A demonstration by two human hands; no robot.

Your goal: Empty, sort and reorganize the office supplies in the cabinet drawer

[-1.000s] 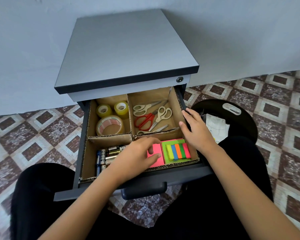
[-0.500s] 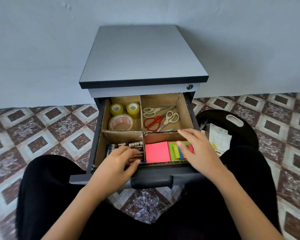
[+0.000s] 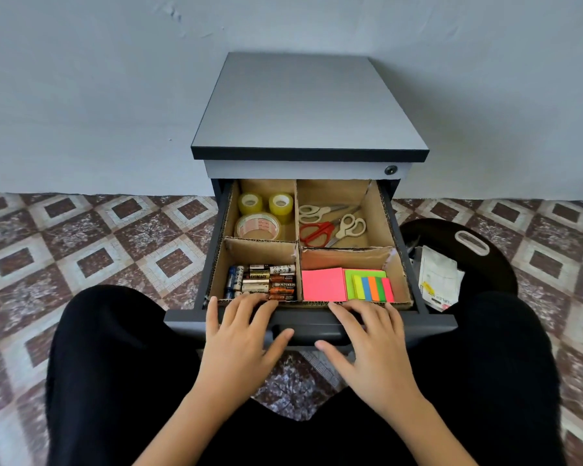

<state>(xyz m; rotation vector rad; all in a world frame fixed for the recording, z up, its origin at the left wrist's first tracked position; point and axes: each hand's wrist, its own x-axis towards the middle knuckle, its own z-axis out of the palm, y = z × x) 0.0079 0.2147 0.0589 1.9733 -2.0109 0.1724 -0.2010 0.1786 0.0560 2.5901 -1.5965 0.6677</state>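
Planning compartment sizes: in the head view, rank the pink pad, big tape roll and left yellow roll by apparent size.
1. Pink pad and big tape roll: look nearly alike; the pad is nearer the camera, so unranked.
2. Left yellow roll, clearly smallest.

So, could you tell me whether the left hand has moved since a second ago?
Yes. The left hand has pulled back toward the person, off the pink sticky notes, and now rests flat on the drawer front by the batteries.
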